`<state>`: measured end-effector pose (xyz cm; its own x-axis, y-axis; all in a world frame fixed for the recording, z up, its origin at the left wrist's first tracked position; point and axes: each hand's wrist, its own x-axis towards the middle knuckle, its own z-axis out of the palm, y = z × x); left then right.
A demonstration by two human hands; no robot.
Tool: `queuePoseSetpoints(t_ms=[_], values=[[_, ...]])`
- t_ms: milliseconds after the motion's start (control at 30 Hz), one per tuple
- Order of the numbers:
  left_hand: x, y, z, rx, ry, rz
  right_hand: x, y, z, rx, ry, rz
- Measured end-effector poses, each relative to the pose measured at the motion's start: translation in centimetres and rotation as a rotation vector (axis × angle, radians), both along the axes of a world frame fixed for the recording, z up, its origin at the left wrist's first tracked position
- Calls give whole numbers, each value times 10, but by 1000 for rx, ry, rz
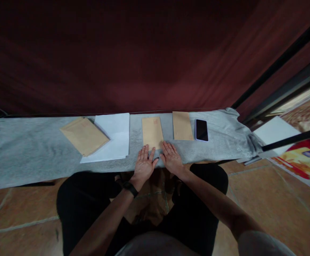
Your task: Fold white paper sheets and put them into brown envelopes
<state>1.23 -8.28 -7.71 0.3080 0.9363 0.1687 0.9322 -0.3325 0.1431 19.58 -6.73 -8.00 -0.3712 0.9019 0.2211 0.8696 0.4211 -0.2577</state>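
A brown paper envelope (152,131) with a faint reddish mark lies in front of me on the grey cloth. My left hand (144,164) rests palm down at its lower left corner, fingers stretched out over the edge. At the lower right corner, my right hand (171,158) lies flat with its fingertips on or beside the paper. Between my thumbs is a small dark item (157,158) that I cannot make out. A second brown envelope (182,126) lies to the right. On the left, several stacked brown envelopes (85,136) partly cover white paper sheets (117,137).
A phone (202,130) lies right of the second envelope. The grey cloth (24,149) covers a narrow bench or table against a dark red curtain (144,64). Black metal bars (283,60) and a red-yellow printed box (304,160) are at the right. My knees are under the front edge.
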Motion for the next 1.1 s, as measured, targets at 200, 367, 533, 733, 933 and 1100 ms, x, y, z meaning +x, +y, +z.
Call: queuePoseSetpoints(t_ms=[200, 367, 533, 733, 933, 1100], values=[[3, -1, 5, -72, 60, -8, -15, 1, -2, -53, 5, 217], [-1, -2, 9, -83, 42, -35, -13, -2, -5, -48, -2, 186], [-8, -2, 9, -54, 5, -39, -8, -5, -5, -7, -10, 121], [-14, -6, 4, -32, -20, 42, -6, -6, -7, 17, -24, 45], [-12, -6, 10, -27, -17, 155, -12, -6, -9, 14, -39, 8], [10, 11, 19, -50, -88, 30, -14, -5, -10, 7, -42, 11]])
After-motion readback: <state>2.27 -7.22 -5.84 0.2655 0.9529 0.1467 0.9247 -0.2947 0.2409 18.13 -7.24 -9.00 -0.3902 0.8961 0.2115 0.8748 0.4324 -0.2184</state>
